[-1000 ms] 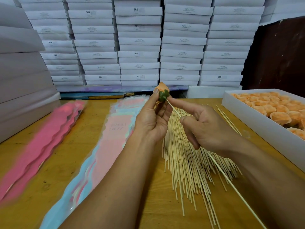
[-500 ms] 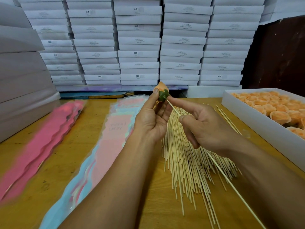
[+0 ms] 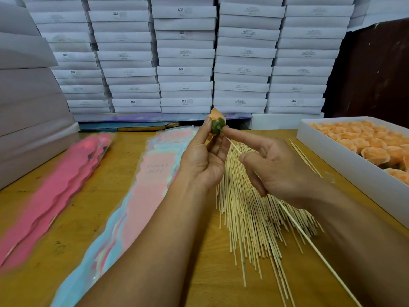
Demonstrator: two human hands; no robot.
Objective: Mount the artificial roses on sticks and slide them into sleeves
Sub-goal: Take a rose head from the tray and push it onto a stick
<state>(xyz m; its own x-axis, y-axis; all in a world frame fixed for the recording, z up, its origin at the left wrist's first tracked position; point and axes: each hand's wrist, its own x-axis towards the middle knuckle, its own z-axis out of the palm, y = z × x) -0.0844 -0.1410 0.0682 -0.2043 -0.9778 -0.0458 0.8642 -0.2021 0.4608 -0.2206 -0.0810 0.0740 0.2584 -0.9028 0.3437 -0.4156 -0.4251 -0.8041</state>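
Little has moved: right hand point(image 3: 281, 171) still pinches the thin bamboo stick point(image 3: 296, 227), tip entering the green base of the orange artificial rose point(image 3: 218, 122) gripped in left-hand fingers point(image 3: 204, 134) above the counter point(image 3: 77, 213). First rose barely mounted; pink sleeves point(image 3: 51, 187) untouched, white tray of roses point(image 3: 345, 158) full.

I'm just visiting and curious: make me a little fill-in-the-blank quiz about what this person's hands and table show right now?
1. The left hand holds an orange rose whose base is coloured ____.
2. The right hand grips a single ____ pointed at that base.
3. The loose sticks lie on the ____.
4. The white box at the right is filled with more ____.

Missing words: green; stick; table; roses
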